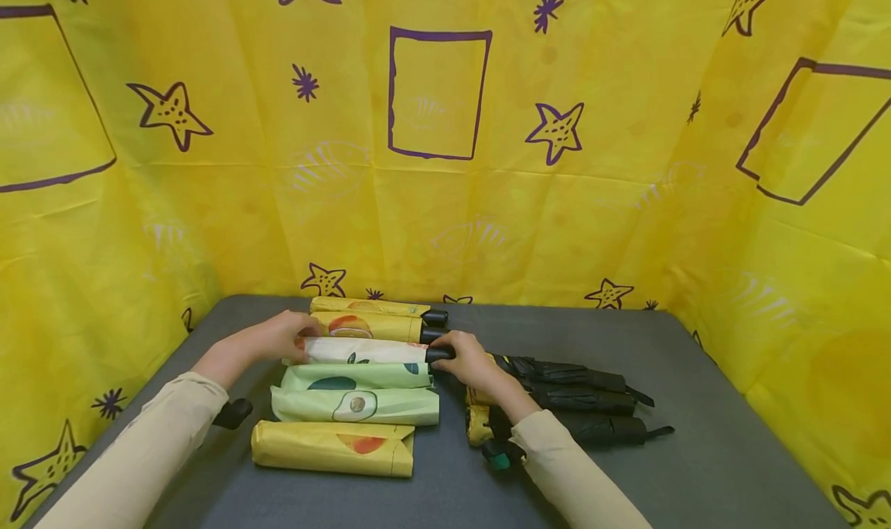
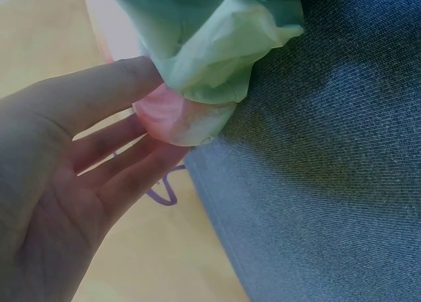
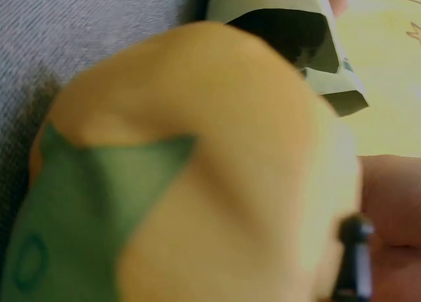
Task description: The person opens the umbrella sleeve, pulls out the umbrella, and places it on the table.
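Observation:
In the head view, a white folding umbrella [image 1: 379, 351] with a fruit print lies crosswise among other covered umbrellas. My left hand [image 1: 281, 336] grips its left end, and my right hand [image 1: 473, 361] holds the black handle at its right end. The left wrist view has the thumb and fingers around the pink and white tip [image 2: 174, 114], beside a pale green cover [image 2: 210, 58]. Two green umbrellas [image 1: 355, 407] lie just in front of the white one, and two yellow umbrellas [image 1: 379, 328] behind it. The right wrist view is largely blocked by a blurred yellow shape.
Nearest me on the grey table [image 1: 445, 498] lies another yellow umbrella [image 1: 327, 448] with a fruit print. Several black folded umbrellas [image 1: 578, 428] with yellow ends and straps lie to the right, partly beneath my right forearm. Yellow curtains [image 1: 445, 220] enclose the table's back and sides.

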`<action>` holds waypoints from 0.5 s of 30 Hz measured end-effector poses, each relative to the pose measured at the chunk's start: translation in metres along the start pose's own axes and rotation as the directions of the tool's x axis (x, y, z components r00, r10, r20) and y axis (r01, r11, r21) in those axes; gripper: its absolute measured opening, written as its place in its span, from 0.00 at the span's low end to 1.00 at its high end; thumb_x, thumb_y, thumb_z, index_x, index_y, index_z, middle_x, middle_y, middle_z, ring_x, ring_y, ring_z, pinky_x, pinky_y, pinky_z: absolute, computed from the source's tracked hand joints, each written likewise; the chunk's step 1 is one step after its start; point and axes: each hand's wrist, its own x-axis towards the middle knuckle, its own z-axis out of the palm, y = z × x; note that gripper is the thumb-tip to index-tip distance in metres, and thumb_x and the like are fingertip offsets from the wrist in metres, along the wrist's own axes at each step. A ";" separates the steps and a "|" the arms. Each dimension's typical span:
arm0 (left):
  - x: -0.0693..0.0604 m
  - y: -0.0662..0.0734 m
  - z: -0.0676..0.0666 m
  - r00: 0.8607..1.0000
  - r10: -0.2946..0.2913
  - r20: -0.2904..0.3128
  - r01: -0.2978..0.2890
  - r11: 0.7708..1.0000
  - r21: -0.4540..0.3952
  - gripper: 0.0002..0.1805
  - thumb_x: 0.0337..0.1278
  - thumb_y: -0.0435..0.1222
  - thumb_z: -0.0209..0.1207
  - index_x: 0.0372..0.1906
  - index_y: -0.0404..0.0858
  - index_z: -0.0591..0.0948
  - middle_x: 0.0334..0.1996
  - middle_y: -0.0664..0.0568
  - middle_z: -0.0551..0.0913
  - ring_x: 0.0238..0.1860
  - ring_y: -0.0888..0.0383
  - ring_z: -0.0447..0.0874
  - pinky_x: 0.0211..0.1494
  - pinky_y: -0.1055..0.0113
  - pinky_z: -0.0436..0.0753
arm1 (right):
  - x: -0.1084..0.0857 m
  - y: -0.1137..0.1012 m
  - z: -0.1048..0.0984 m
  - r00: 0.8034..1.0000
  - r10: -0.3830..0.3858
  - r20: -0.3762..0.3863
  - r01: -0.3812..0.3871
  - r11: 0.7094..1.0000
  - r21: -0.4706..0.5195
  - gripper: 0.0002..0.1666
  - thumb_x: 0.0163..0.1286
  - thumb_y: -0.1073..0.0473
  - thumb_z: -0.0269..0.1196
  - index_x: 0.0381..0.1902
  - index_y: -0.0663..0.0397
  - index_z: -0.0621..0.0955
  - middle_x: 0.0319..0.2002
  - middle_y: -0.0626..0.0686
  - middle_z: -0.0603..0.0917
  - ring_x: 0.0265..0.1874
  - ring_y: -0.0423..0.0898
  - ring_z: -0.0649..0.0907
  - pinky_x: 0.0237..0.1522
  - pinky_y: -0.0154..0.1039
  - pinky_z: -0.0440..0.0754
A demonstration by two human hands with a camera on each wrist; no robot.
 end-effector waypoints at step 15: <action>-0.002 -0.006 0.002 1.000 -0.022 0.015 0.022 0.999 -0.049 0.19 0.43 0.30 0.70 0.45 0.34 0.82 0.40 0.48 0.85 0.34 0.57 0.74 0.35 0.68 0.72 | -0.007 -0.003 -0.017 1.000 0.020 0.002 -0.020 0.989 0.147 0.19 0.66 0.58 0.64 0.53 0.61 0.82 0.53 0.61 0.83 0.53 0.56 0.81 0.50 0.49 0.80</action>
